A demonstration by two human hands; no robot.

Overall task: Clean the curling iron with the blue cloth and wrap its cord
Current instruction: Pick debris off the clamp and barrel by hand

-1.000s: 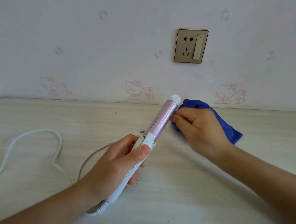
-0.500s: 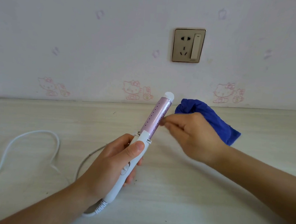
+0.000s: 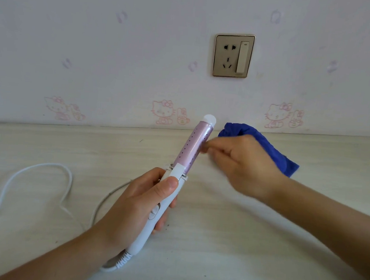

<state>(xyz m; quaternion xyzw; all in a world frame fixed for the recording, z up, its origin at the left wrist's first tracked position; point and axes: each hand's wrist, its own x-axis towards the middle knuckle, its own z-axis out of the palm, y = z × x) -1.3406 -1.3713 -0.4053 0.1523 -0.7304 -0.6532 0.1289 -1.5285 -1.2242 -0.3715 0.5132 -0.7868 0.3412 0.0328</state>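
Note:
My left hand (image 3: 141, 204) grips the white handle of the curling iron (image 3: 193, 147) and holds it tilted up to the right, with the pink barrel and white tip above the table. My right hand (image 3: 241, 167) has its fingers curled. Its thumb and forefinger tips meet against the right side of the barrel; blur hides whether they pinch anything. The blue cloth (image 3: 272, 149) lies crumpled on the table just behind my right hand, partly hidden by it. The white cord (image 3: 37, 169) runs from the handle's end and loops across the table at the left.
A pale wood-grain table (image 3: 227, 240) meets a wall with pink cartoon-cat decals. A gold wall socket with a switch (image 3: 234, 55) sits above the iron's tip. The cord's far end leaves the view at the left edge.
The iron has shifted slightly left, away from the cloth. My right hand has come off the cloth, and its fingertips have followed the barrel. The cloth has stayed in place.

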